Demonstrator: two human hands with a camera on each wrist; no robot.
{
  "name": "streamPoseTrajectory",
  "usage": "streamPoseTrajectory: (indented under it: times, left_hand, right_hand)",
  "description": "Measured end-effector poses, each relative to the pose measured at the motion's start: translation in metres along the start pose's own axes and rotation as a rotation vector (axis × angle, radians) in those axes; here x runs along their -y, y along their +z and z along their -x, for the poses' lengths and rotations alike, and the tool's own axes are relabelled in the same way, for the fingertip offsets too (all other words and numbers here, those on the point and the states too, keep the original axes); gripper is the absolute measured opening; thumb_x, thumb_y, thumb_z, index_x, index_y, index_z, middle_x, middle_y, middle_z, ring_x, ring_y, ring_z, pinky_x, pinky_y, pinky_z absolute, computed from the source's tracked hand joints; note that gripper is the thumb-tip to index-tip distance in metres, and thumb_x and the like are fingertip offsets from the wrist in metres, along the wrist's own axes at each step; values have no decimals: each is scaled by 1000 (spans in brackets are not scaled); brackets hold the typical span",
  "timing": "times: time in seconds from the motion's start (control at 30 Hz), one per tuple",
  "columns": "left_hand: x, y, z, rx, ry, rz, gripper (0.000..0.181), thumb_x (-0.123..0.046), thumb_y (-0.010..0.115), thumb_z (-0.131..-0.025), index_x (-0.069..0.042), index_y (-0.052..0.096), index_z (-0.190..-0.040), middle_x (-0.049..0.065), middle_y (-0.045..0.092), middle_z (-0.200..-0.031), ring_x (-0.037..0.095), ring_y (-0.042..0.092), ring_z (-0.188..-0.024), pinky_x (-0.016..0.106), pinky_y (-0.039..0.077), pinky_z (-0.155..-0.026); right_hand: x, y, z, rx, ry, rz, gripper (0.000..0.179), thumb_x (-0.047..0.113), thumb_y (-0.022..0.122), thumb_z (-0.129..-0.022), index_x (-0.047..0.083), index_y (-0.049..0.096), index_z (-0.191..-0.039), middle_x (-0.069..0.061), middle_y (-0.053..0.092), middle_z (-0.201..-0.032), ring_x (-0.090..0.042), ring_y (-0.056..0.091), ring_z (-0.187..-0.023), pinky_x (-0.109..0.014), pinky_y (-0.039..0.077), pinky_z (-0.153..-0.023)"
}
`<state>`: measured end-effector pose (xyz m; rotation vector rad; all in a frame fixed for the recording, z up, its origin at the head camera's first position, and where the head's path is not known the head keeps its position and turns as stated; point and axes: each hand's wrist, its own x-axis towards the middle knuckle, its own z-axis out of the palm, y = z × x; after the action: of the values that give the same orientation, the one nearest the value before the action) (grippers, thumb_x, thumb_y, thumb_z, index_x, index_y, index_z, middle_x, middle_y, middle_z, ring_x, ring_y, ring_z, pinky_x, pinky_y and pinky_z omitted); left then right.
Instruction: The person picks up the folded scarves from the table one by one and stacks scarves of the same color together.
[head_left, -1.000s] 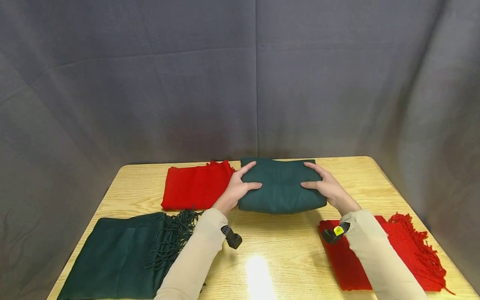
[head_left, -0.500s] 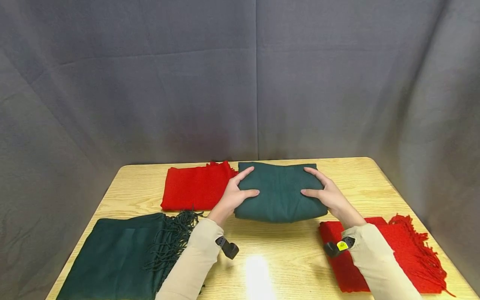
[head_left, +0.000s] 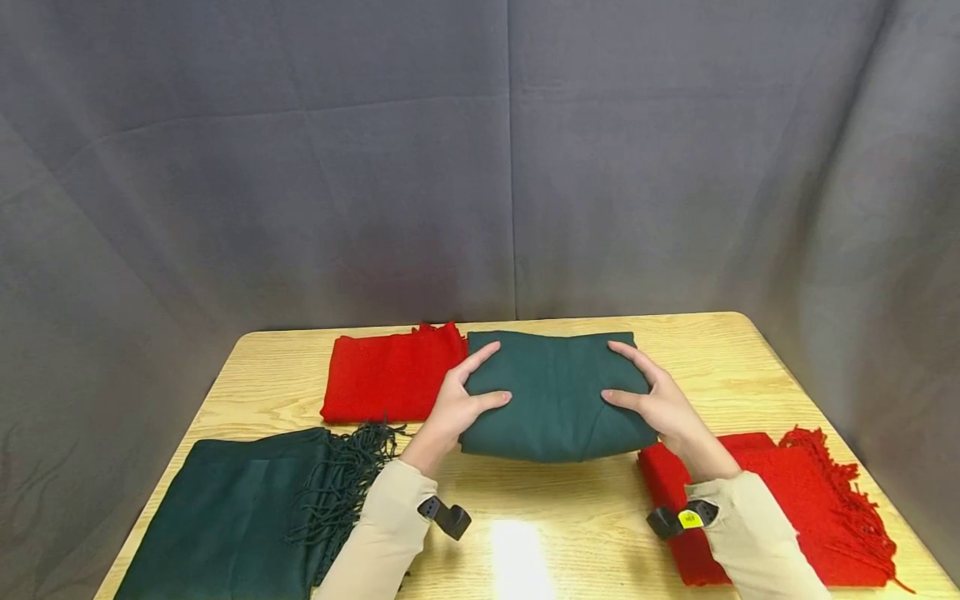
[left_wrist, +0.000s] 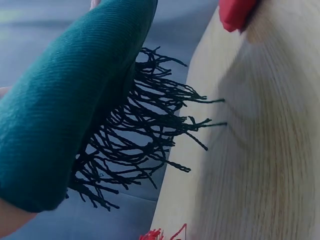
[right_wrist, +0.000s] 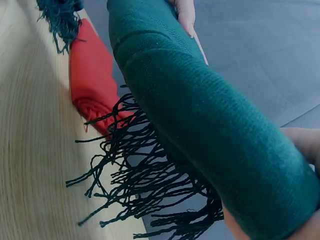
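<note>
A folded dark green scarf (head_left: pixel 557 400) is held up over the table between both hands. My left hand (head_left: pixel 459 404) grips its left end, thumb and forefinger on top. On the right end my right hand (head_left: pixel 658 404) holds it the same way. The other fingers are hidden beneath the cloth. Both wrist views show the scarf's rounded near edge, with dark fringe (left_wrist: pixel 145 125) hanging below it above the wood. In the right wrist view, the right hand's fingers (right_wrist: pixel 302 142) wrap round the end of the scarf (right_wrist: pixel 200 115).
A folded red scarf (head_left: pixel 390 379) lies at the back left of the wooden table (head_left: pixel 480 492). Another green scarf (head_left: pixel 225 508) with fringe lies at the front left. A second red scarf (head_left: pixel 795 508) lies at the front right, partly under the right forearm. Grey curtain (head_left: pixel 375 167) surrounds the table.
Both hands have drawn the green scarf back from the table's far edge toward the person, still gripping its two ends. The other scarves stay in place.
</note>
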<state>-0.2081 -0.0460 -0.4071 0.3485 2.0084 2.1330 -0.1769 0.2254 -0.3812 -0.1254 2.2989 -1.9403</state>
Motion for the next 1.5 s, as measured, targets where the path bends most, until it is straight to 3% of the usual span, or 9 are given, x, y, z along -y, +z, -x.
streamPoseTrajectory:
  times: [0.17,0.57,0.87,1.13,1.37,1.5]
  left_hand:
    - [-4,-2,12,1,25,24,66,1,67,-75,-20,47,-134,8,47,-131,26,46,-114,40,43,-89]
    - [-15,-8,37,25,29,95,62,2,67,-76,-18,48,-132,8,48,-128,26,47,-112,38,45,-86]
    - [-18,-14,58,41,25,172,58,1,64,-78,-14,47,-131,10,47,-126,27,48,-111,40,46,-85]
    - [-15,-24,77,55,3,187,58,2,64,-78,-9,45,-132,11,50,-122,26,53,-105,41,49,-80]
    - [-6,-36,89,111,32,216,56,4,64,-78,-6,46,-130,12,50,-119,26,53,-105,40,49,-81]
    - [-1,-41,93,145,45,218,54,4,64,-79,-4,46,-129,12,50,-119,25,53,-105,39,49,-82]
  right_hand:
    - [4,6,11,11,7,-59,67,8,64,-83,20,32,-141,-14,27,-140,-32,33,-119,-28,47,-81]
    - [8,16,30,23,19,-157,62,9,61,-86,23,35,-140,-12,33,-133,-17,51,-103,-34,50,-77]
    - [12,25,45,40,18,-220,58,9,58,-88,22,35,-139,-10,37,-129,-18,57,-98,-36,51,-76]
    - [5,34,54,110,-18,-258,56,4,57,-88,16,37,-138,-4,50,-119,-19,59,-98,-36,51,-78]
    - [-1,37,57,196,-79,-270,52,1,55,-88,12,40,-136,-4,55,-113,-19,61,-94,-35,51,-76]
    - [-6,38,57,205,-46,-245,52,3,56,-88,10,39,-136,-6,53,-111,-22,62,-91,-36,51,-76]
